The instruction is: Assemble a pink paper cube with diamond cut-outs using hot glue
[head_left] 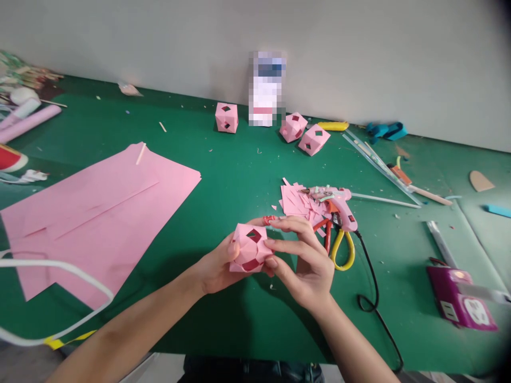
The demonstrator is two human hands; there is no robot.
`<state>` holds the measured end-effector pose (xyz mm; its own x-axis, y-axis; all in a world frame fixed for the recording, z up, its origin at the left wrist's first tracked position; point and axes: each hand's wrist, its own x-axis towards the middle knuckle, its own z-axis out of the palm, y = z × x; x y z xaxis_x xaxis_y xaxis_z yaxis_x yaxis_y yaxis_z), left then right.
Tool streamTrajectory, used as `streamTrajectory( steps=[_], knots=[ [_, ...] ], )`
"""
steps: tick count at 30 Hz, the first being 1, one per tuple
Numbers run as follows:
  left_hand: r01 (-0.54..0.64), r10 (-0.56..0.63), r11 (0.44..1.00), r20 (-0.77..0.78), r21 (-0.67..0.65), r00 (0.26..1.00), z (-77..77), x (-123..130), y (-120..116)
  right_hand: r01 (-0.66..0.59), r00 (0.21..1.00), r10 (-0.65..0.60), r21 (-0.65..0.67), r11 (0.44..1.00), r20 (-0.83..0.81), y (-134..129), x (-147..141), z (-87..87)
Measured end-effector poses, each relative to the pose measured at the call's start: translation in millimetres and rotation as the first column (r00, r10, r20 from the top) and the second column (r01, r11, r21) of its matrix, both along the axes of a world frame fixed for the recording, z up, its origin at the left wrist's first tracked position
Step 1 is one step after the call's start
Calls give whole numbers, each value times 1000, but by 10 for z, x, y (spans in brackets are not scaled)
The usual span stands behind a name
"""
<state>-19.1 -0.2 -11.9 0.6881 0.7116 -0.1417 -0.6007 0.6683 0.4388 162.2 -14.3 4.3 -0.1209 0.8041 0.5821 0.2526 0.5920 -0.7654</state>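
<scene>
A pink folded-paper cube (250,250) with diamond-shaped openings is held above the green table, near the middle of the view. My left hand (219,266) is closed around its left side and underside, the thumb on its front face. The fingertips and thumb of my right hand (305,260) press on its right side. Three similar paper pieces stand at the back: one cube (227,118) left of a blurred upright panel (266,89), and a second (293,127) and third (314,140) to its right.
Large pink sheets (99,213) cover the left of the green table (239,335). Right of my hands lie pink scraps (299,202), a pink glue gun (339,205) with a black cord, and yellow-handled scissors (343,250). A purple box (459,298) sits far right; a white curved tube crosses the lower left.
</scene>
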Motion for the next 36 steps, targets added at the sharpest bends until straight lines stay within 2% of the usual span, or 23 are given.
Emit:
streamTrajectory(
  steps=[13,20,22,24,29,32,36],
  knots=[
    [43,-40,999,-73,29,996,-36,0,2,77,995,-81,68,995,58,-10,-21,44],
    [53,-50,998,-96,30,994,-52,1,9,67,991,-80,115,991,111,-7,-3,64],
    [44,-41,998,-101,34,994,-55,15,11,78,990,-87,84,993,109,-13,10,60],
    [34,-30,999,-102,39,994,-57,29,13,89,994,-88,-5,996,65,-18,29,49],
    [43,-37,998,-127,42,991,-39,21,41,-2,994,-24,-240,971,-105,-8,67,12],
    [-34,40,999,-178,34,983,-4,4,62,67,993,-90,-268,961,-75,-3,64,-15],
    [-220,228,974,-270,61,935,53,15,72,250,966,-257,-176,952,-15,-23,22,-39]
  ],
)
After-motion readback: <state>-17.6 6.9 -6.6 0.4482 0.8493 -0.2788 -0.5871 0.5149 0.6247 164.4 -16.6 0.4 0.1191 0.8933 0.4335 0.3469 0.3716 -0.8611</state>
